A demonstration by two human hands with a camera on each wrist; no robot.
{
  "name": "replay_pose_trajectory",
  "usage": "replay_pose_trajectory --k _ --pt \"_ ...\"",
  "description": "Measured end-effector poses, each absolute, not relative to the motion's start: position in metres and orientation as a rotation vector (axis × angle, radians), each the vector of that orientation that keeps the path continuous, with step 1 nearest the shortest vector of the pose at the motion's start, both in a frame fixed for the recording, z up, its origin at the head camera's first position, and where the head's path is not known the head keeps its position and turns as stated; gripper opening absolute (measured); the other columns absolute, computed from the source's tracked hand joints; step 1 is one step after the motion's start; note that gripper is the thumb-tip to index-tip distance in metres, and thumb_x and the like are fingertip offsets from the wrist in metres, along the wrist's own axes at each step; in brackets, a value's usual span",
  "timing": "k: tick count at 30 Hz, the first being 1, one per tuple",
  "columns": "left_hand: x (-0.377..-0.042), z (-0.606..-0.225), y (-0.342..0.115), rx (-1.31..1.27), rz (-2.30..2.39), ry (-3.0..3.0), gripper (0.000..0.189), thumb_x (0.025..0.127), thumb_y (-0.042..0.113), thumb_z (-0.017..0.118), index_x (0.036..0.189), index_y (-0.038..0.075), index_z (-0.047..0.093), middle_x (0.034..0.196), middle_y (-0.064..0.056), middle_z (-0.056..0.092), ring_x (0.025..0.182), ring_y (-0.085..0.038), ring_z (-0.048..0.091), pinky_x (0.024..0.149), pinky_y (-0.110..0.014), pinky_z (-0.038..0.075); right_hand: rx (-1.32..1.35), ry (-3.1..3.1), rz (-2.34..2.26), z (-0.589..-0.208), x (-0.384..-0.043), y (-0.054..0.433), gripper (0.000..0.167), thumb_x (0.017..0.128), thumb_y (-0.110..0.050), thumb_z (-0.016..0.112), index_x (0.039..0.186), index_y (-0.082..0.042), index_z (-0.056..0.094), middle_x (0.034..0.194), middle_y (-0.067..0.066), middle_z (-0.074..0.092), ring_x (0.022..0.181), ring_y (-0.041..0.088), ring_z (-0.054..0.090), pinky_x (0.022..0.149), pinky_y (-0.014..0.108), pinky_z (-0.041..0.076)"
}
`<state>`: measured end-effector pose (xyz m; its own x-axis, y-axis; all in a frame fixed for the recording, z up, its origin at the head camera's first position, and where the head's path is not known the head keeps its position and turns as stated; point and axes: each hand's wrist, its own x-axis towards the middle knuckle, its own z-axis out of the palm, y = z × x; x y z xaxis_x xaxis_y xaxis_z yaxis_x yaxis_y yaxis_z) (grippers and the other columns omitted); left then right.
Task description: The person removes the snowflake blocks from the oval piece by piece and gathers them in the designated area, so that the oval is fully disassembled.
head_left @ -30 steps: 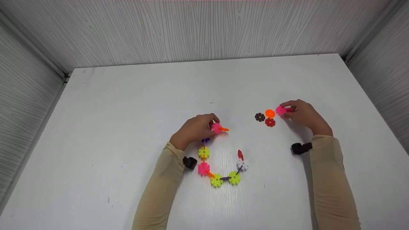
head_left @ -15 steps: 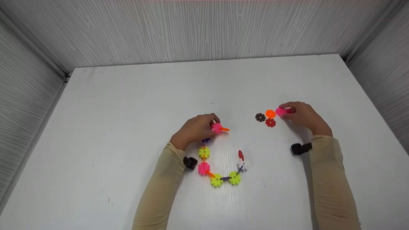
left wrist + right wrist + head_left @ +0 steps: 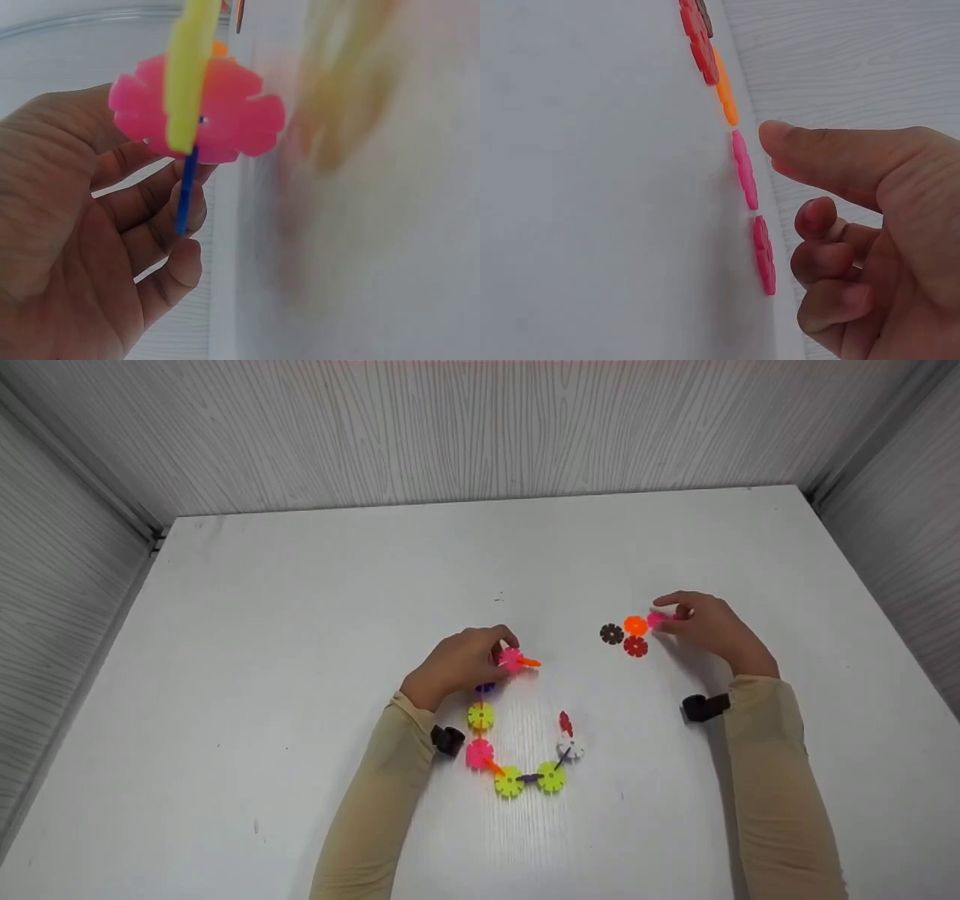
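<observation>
My left hand (image 3: 463, 660) pinches a pink interlocking disc (image 3: 511, 660) near the upper end of a curved chain of notched, flower-shaped plastic discs. An orange disc (image 3: 529, 663) sticks out from it to the right. In the left wrist view, a yellow disc (image 3: 186, 82) and a blue disc (image 3: 186, 195) overlap the pink one. My right hand (image 3: 709, 624) hovers over loose discs, thumb and forefinger apart. Under it, a bright pink disc (image 3: 745, 171) and a darker pink disc (image 3: 764, 255) lie flat on the table, partly hidden by the fingers in the head view.
Beside the right hand lie loose orange (image 3: 635, 625), red (image 3: 635, 646) and brown (image 3: 611, 634) discs. The chain curves toward me through yellow discs (image 3: 551, 777) to a white disc (image 3: 571, 745) and a red end disc (image 3: 565, 724). Wood-grained panels (image 3: 480, 435) enclose the white table.
The right hand's forefinger has lifted and its thumb and forefinger have spread above the pink discs. The left hand stays nearly still with the chain.
</observation>
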<state>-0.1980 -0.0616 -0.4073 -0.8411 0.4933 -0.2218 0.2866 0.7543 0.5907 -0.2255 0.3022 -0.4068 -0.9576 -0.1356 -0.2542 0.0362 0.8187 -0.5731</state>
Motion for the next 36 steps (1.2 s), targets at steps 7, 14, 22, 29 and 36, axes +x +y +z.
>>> replay_pose_trajectory --k 7,14,22,29,36 --pt "-0.197 -0.405 -0.063 0.629 0.791 2.613 0.034 0.089 0.027 0.066 0.121 0.017 0.061 0.096 -0.003 0.065 0.073 -0.015 0.055 0.069 -0.028 0.048 -0.235 2.740 -0.874 -0.399 -0.222 0.273 0.040 0.096 -0.027 0.058 0.133 -0.012 0.056 0.104 0.014 0.051 0.090 0.026 0.046 0.069 0.032 0.040" --pt "-0.195 -0.404 -0.062 0.604 0.804 2.606 0.035 0.089 0.030 0.067 0.122 0.017 0.062 0.090 -0.002 0.063 0.070 -0.015 0.052 0.066 -0.026 0.045 -0.381 2.720 -0.810 -0.392 -0.216 0.239 0.040 0.096 -0.026 0.059 0.132 -0.009 0.056 0.099 0.011 0.055 0.081 0.022 0.051 0.066 0.030 0.044" --pt "-0.196 -0.402 -0.059 0.655 0.787 2.619 0.035 0.090 0.029 0.065 0.122 0.016 0.063 0.093 -0.004 0.064 0.070 -0.015 0.053 0.067 -0.027 0.047 -0.541 2.766 -0.769 -0.390 -0.205 0.205 0.037 0.093 -0.027 0.064 0.127 -0.011 0.062 0.100 0.007 0.059 0.083 0.021 0.051 0.070 0.031 0.045" --pt "-0.196 -0.401 -0.057 0.661 0.760 2.632 0.036 0.090 0.030 0.065 0.123 0.015 0.062 0.093 -0.004 0.065 0.071 -0.015 0.054 0.067 -0.027 0.049 -0.662 2.770 -0.652 -0.396 -0.195 0.175 0.039 0.091 -0.033 0.065 0.126 -0.015 0.063 0.102 0.005 0.062 0.081 0.019 0.056 0.073 0.032 0.051" --pt "-0.196 -0.402 -0.057 0.717 0.757 2.652 0.035 0.090 0.029 0.066 0.121 0.013 0.063 0.091 -0.005 0.065 0.068 -0.013 0.052 0.064 -0.025 0.047 -0.746 2.791 -0.529 -0.394 -0.189 0.161 0.037 0.092 -0.037 0.064 0.123 -0.016 0.064 0.103 0.004 0.062 0.079 0.018 0.058 0.072 0.037 0.050"
